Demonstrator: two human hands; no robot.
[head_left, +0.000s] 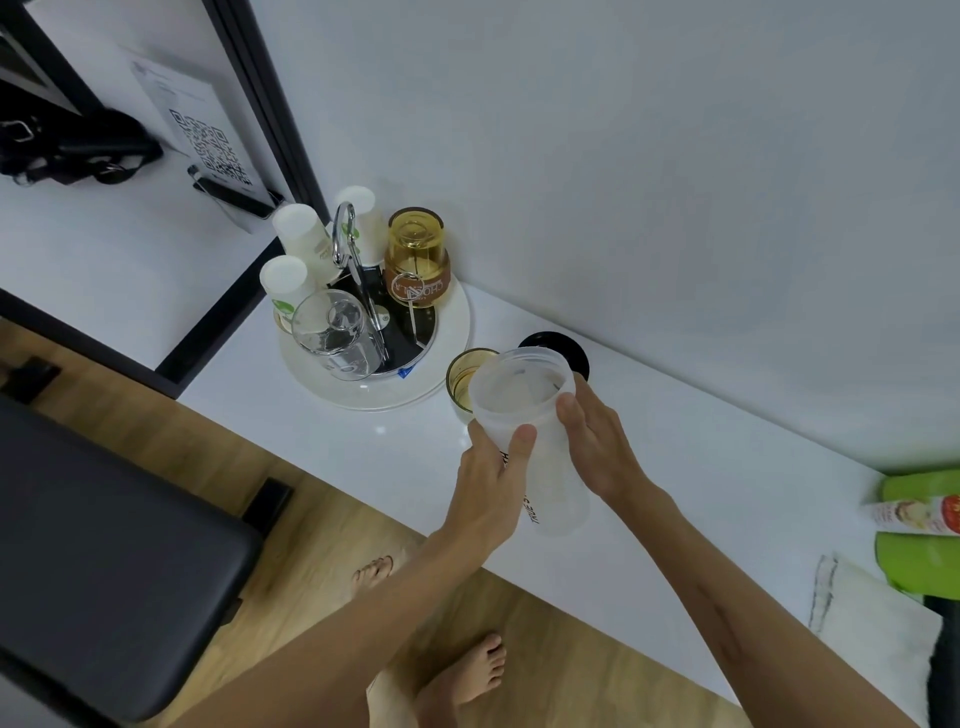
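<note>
Over the white table (675, 441), beside the round tray (363, 401) of upturned cups, 2 hands carry the translucent shaker bottle (558, 499): the left hand (491, 470) wraps its body and the right hand (597, 452) clasps the far side. The bottle is tipped, its open mouth right over the amber glass (462, 376), with its black lid (577, 354) lying just behind. This looks like the pour. Next comes a slow tilt with the mouth kept above the glass, though I cannot tell whether any liquid is left inside.

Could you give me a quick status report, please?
Gripping bottle: left hand, right hand. Open, tilted toward amber glass. Behind it black lid, nothing blocking.
</note>
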